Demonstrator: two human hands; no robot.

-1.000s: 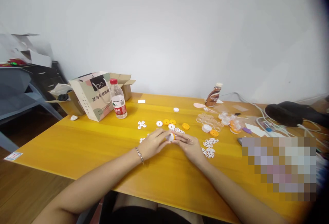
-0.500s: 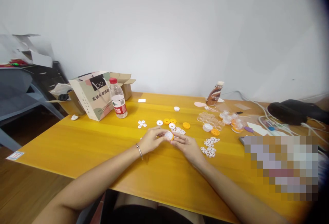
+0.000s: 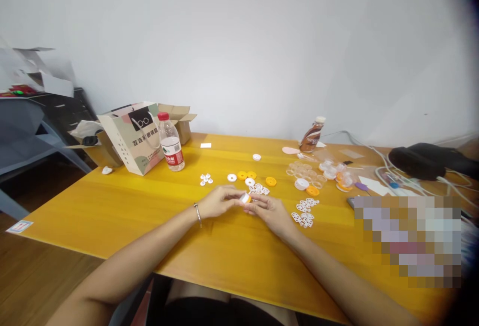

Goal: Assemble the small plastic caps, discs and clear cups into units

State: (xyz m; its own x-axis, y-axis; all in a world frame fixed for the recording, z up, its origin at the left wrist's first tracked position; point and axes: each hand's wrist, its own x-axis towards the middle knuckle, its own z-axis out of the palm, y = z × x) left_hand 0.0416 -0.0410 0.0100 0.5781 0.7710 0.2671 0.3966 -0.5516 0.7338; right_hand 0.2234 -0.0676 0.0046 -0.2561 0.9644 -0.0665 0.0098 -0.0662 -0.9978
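Between my two hands is a small round white-and-orange plastic case (image 3: 245, 198), held just above the table. My left hand (image 3: 218, 201) grips its left side with thumb and fingers. On the other side, the fingers of my right hand (image 3: 266, 210) are closed on it too. Beyond my hands lie white rings (image 3: 232, 178), orange discs (image 3: 271, 181) and a pile of white openwork pieces (image 3: 259, 189). Small white round parts (image 3: 205, 180) sit to the left. More openwork pieces (image 3: 305, 212) rest right of my right hand.
Clear round covers (image 3: 305, 172) and bagged parts (image 3: 337, 170) lie at the right. A brown bottle (image 3: 312, 135) stands near the wall. On the left are a red-capped water bottle (image 3: 172, 144), a paper bag (image 3: 130, 139) and a cardboard box (image 3: 183, 119). Cables (image 3: 385, 176) run along the right side.
The round case has tilted between my fingers, so its white top now shows as a narrower shape with the orange side beneath. Both hands keep hold of it; the view has shifted slightly.
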